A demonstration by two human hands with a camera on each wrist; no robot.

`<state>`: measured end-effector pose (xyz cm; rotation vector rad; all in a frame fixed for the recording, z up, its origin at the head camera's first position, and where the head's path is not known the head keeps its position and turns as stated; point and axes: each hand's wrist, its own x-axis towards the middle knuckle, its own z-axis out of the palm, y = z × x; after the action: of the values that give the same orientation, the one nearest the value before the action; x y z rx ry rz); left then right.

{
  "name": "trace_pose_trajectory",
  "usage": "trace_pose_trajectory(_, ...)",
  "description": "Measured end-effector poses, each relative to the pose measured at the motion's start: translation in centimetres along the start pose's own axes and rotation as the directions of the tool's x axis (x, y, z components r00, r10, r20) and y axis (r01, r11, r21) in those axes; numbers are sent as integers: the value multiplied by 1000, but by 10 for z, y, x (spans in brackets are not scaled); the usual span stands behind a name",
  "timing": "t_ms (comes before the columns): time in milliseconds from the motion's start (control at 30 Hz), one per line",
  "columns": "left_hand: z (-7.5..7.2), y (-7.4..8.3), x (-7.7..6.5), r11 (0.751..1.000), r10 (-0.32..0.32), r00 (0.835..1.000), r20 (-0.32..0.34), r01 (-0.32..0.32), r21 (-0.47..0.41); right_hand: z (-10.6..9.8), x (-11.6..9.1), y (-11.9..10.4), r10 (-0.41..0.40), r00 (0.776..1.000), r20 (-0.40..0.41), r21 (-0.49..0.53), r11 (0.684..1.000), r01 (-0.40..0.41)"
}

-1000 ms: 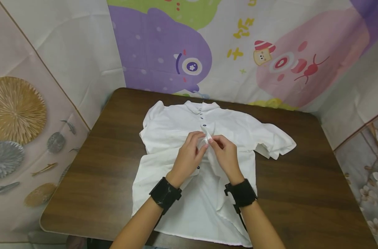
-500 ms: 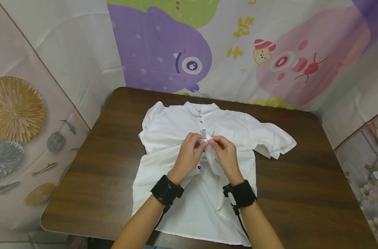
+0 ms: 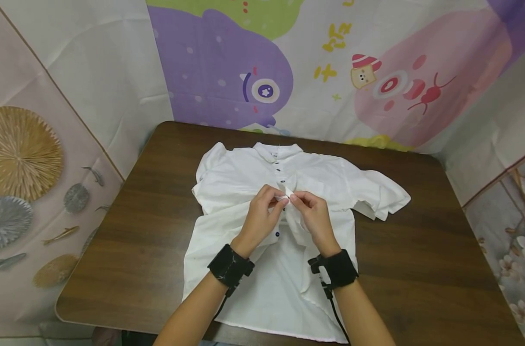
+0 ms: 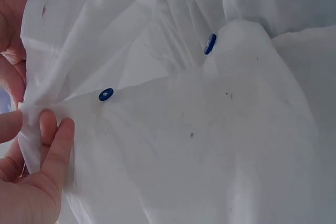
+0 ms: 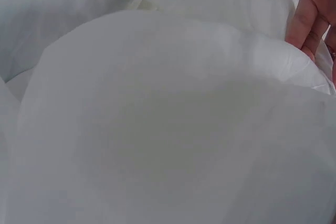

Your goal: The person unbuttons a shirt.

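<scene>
A white short-sleeved shirt (image 3: pixel 215 245) lies spread front up, its collar at the far side. At mid-front, my left hand (image 3: pixel 260 216) pinches one front edge between thumb and fingers. My right hand (image 3: pixel 316 218) pinches the other edge right beside it, the fingertips of both hands nearly meeting. A dark blue button (image 4: pixel 106 94) sits on the edge near my left fingers in the left wrist view, and a lower button (image 4: pixel 210 44) lies farther along. Raised cloth fills most of the right wrist view. Whatever lies between the fingertips is hidden.
The shirt rests on a dark brown wooden table (image 3: pixel 418 259) with rounded corners. Behind it hangs a printed cloth (image 3: pixel 228 72) with cartoon figures. Patterned panels stand at both sides. Each wrist wears a black camera band (image 3: pixel 231 265) with a cable.
The shirt's upper front has been drawn slightly toward me, its buttons shifting down a little. Both hands keep their pinch at nearly the same spot, with small finger movements.
</scene>
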<state>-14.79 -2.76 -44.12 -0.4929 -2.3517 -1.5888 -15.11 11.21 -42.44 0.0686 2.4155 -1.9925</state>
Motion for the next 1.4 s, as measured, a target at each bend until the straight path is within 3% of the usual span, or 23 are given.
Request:
trace_pose_trajectory(367,-2,1,-2,1000,7,1000,13,-7,-7,0,-1,0,8,999,32,45,999,-10)
trace_pose_trajectory(800,-3,-1,-2,998,59,998,24,-59,7,-5,1,3,36,994,106,32,999,-39)
trace_pose_trajectory(1200,-1,-2,-3,996,83,997,0,-82,32,-2,1,2,85,993,86,97,991,-93)
trace_pose_trajectory(1400,0,-5,-5,998,58,998,13,-58,8,1,-1,1,84,995,63,30,996,-86)
